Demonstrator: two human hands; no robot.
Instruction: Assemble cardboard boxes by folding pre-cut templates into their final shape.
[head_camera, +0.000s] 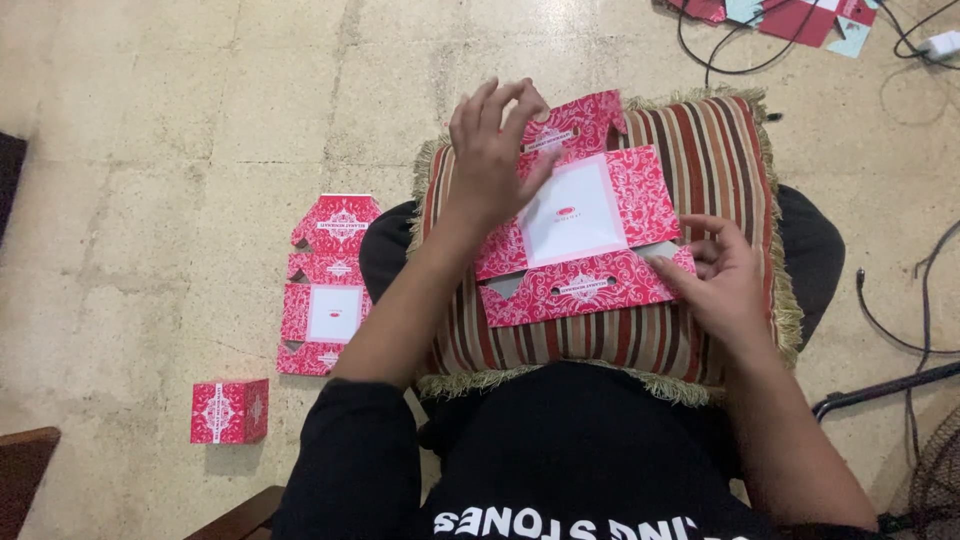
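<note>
A pale, mottled stone floor (150, 120) fills most of the head view, and on the person's lap lies a striped cushion (700, 150) in red, brown and cream with a fringed edge. Across the cushion rests an unfolded pink-and-white box blank (610, 205), a flat patterned carton with a white square panel in its middle and flaps at its far and near edges. The left hand (495, 150) presses down on the far left part of this blank, its fingers spread and slightly curled, the fingertips reaching the far flap. The right hand (725, 280) sits at the near right corner of the blank, where its thumb and fingers pinch the end of the near flap, the other fingers loosely bent. On the floor to the left of the cushion lies a second flat box blank (328, 290) of the same pattern, untouched and well apart from both hands. Nearer and further left stands a small folded pink box (229, 411), closed and upright. At the far right of the floor lie more pink carton pieces (800, 15) and black cables (730, 55).
</note>
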